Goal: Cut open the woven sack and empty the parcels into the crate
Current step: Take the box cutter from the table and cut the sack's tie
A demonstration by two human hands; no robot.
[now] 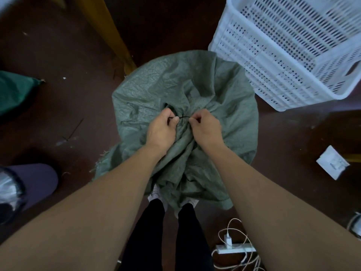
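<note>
1. Woven sack [181, 89]: the green sack stands upright on the floor directly in front of your feet, its mouth gathered into a bunch at the top. Standing it on end keeps the parcels, none of which show, settled below the closure while you work on it.
2. Crate [293, 51]: the white perforated crate sits just beside the sack, to its upper right, tilted in this view and apparently empty. Its closeness suggests a short tip once the sack is open.
3. Your left hand [162, 128]: curled over the gathered neck, thumb and forefinger pinched on one end of the tie. This steadies the bunch.
4. Your right hand [205, 126]: likewise clenched, fingertips pinching the other end, so the two hands pull apart across the knot.
5. Black tie [182, 117]: a thin dark cord or strip stretched between your hands, still closing the mouth. No blade is visible; whether you are loosening it or preparing to cut cannot be told.
</note>
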